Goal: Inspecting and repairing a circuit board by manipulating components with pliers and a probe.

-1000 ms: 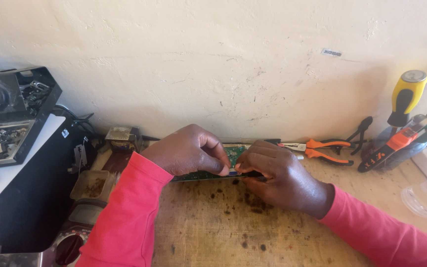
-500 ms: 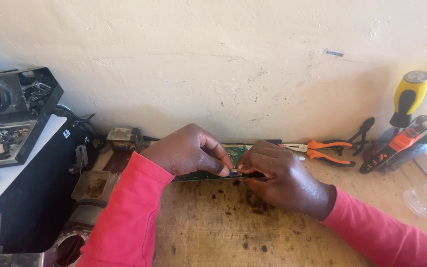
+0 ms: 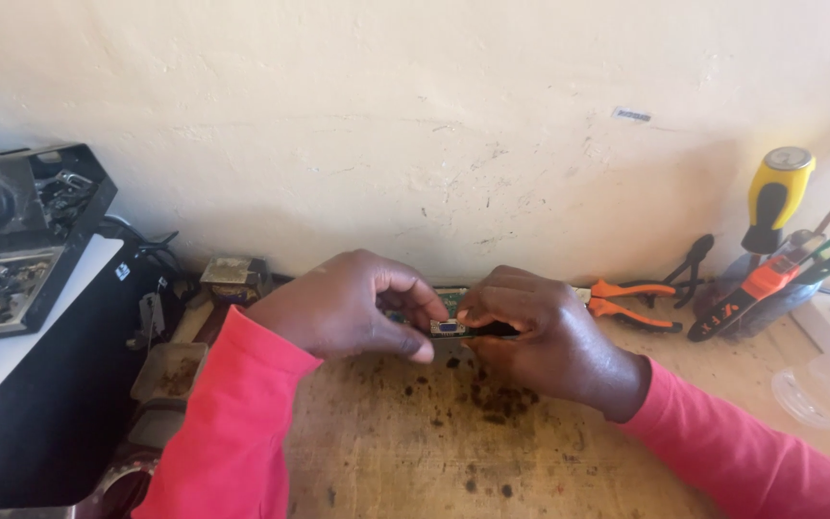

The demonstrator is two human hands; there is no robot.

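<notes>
Wooden bench (image 3: 415,461); circuit board (image 3: 449,325) lengthwise left-right between both hands' fingertips.

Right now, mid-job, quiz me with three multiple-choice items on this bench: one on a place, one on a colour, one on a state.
1. Where do the orange-handled pliers lie?
A. right of both hands, by the wall
B. on the black case at left
C. in the left hand

2. What colour is the handle of the screwdriver standing at the right?
A. red
B. yellow and black
C. green

3. How is the small green circuit board held?
A. lying free on the bench
B. by the right hand only
C. pinched between the left hand and the right hand

Answers: 1 A, they rest beside the right hand. 2 B, yellow top, black grip. 3 C, fingers of both hands close on it.
</notes>
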